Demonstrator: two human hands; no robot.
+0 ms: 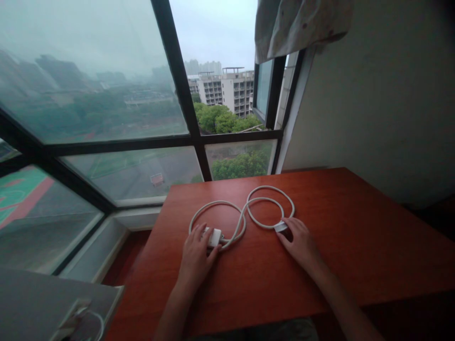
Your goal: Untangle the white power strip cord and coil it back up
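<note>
A white cable (245,210) lies in a figure-eight of two loops on a red-brown wooden table (355,237). One end carries a white boxy plug (214,237); the other ends in a small white connector (280,226). My left hand (197,253) rests on the table with its fingers curled around the boxy plug. On the other side, my right hand (300,241) lies with its fingertips on the small connector.
A large dark-framed window (177,85) looks out on buildings and trees beyond the table's far edge. A grey wall (384,94) stands at the right. At the lower left is a grey surface with a small white device and cable (80,322).
</note>
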